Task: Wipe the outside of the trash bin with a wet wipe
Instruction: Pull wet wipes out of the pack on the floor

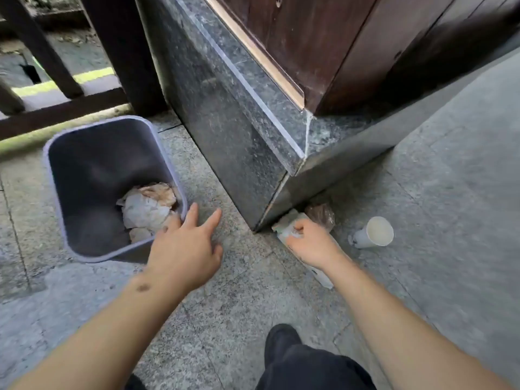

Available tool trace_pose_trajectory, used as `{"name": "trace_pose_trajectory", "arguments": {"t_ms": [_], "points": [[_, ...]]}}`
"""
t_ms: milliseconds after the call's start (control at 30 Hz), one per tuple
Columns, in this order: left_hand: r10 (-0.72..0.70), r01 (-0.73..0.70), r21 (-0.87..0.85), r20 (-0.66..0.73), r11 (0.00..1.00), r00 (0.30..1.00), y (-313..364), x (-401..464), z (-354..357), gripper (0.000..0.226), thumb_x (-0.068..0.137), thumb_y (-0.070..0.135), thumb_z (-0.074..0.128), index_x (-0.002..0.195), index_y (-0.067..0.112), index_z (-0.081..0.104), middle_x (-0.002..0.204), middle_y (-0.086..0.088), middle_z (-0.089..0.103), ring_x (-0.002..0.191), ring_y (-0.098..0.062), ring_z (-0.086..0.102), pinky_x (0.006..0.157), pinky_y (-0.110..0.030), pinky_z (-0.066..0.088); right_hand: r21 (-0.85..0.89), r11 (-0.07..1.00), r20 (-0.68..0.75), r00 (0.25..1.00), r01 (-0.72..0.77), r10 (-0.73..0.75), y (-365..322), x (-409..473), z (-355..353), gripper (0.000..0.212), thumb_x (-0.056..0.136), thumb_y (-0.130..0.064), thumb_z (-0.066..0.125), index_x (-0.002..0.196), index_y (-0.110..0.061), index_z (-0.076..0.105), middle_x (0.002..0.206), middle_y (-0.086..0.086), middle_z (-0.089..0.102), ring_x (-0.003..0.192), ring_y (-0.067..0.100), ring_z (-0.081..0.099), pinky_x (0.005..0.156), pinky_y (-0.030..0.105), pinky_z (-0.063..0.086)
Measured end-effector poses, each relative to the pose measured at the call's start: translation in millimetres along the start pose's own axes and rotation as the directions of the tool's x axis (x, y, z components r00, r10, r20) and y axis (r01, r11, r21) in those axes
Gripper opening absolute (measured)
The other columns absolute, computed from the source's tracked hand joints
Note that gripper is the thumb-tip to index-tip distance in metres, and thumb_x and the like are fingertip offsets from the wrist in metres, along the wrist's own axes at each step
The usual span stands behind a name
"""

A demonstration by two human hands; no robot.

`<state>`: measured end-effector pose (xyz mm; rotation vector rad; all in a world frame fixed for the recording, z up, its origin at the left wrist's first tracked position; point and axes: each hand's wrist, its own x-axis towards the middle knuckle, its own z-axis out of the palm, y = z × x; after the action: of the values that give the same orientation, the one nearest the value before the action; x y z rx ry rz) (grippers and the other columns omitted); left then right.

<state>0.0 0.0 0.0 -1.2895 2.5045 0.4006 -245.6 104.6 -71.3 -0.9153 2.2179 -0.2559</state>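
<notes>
**Fetching a wipe, bin not yet touched by one**

Head view: the bin [112, 187] stands upright on the stone floor [247, 291], near the railing side and just left of the dark stone plinth [233, 128]; crumpled paper [149, 206] lies in its bottom. The left hand [184, 249] reaches over the bin's near right corner with fingers straight and spread, holding nothing, one fingertip at or close to the rim. The right hand [312, 242] rests on a wipe pack [284, 223] lying on the floor at the plinth's near corner, its fingers curled and pinching at the pack's top. A paper cup [372, 232] lies on its side just right of it.

The step in hand looks like drawing a wipe out. Next, the pinch must pull one sheet free while the pack stays down, and the left hand should steady the bin so its outer walls can be rubbed.
</notes>
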Motion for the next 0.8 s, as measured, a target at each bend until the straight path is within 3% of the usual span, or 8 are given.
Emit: {"name": "trace_pose_trajectory", "arguments": {"t_ms": [133, 233, 433, 567, 667, 800], "points": [[0.023, -0.022, 0.052, -0.022, 0.998, 0.999, -4, 4, 12, 0.066, 0.091, 0.053, 0.042, 0.153, 0.043, 0.022, 0.165, -0.011, 0.003, 0.146, -0.040, 0.014, 0.112, -0.045, 0.025, -0.020, 0.995, -0.052, 0.994, -0.095, 0.094, 42, 13, 8, 0.049, 0.092, -0.026, 0.060, 0.139, -0.015, 0.052, 0.144, 0.005, 0.055, 0.129, 0.027, 0.053, 0.099, 0.032, 0.043], [0.025, -0.025, 0.008, -0.043, 1.000, 0.999, -8, 5, 17, 0.066, 0.090, 0.049, 0.050, 0.152, 0.038, 0.030, 0.164, -0.015, -0.003, 0.148, -0.037, 0.009, 0.115, -0.044, 0.023, 0.010, 0.992, -0.154, 0.980, -0.124, 0.124, 63, 27, 17, 0.049, 0.089, -0.021, 0.062, 0.137, -0.016, 0.053, 0.141, 0.010, 0.056, 0.129, 0.031, 0.052, 0.099, 0.035, 0.043], [0.007, -0.009, -0.032, -0.042, 0.999, 0.999, -10, 6, 19, 0.076, 0.091, 0.048, 0.049, 0.156, 0.036, 0.012, 0.163, -0.013, -0.015, 0.150, -0.030, -0.004, 0.117, -0.040, 0.016, -0.028, 0.981, -0.170, 0.968, -0.190, 0.182, 85, 37, 48, 0.061, 0.084, -0.019, 0.066, 0.140, -0.007, 0.045, 0.144, 0.015, 0.047, 0.134, 0.035, 0.040, 0.102, 0.042, 0.042], [0.002, -0.007, -0.073, -0.067, 0.997, 0.998, -10, 7, 19, 0.077, 0.090, 0.047, 0.052, 0.156, 0.037, 0.013, 0.164, -0.010, -0.015, 0.151, -0.025, -0.006, 0.115, -0.040, 0.022, 0.176, 0.925, -0.190, 0.911, -0.335, 0.366, 96, 43, 63, 0.066, 0.085, -0.018, 0.066, 0.144, -0.006, 0.038, 0.147, 0.017, 0.042, 0.135, 0.038, 0.040, 0.101, 0.043, 0.043], [-0.005, -0.002, -0.097, -0.078, 0.995, 0.997, -9, 6, 21, 0.082, 0.090, 0.044, 0.055, 0.157, 0.035, 0.008, 0.164, -0.011, -0.013, 0.151, -0.025, -0.006, 0.115, -0.040, 0.024, 0.313, 0.877, -0.165, 0.889, -0.363, 0.427, 100, 49, 67, 0.070, 0.087, -0.015, 0.063, 0.148, -0.006, 0.032, 0.150, 0.017, 0.041, 0.131, 0.039, 0.048, 0.096, 0.040, 0.045], [0.013, -0.022, -0.090, -0.103, 0.996, 0.995, -8, 5, 22, 0.090, 0.089, 0.041, 0.056, 0.158, 0.031, -0.001, 0.164, -0.016, -0.011, 0.150, -0.028, -0.007, 0.118, -0.040, 0.021, 0.307, 0.878, -0.173, 0.885, -0.368, 0.432, 105, 54, 72, 0.066, 0.089, -0.016, 0.060, 0.149, -0.008, 0.033, 0.149, 0.017, 0.046, 0.128, 0.041, 0.051, 0.096, 0.043, 0.046]]}}
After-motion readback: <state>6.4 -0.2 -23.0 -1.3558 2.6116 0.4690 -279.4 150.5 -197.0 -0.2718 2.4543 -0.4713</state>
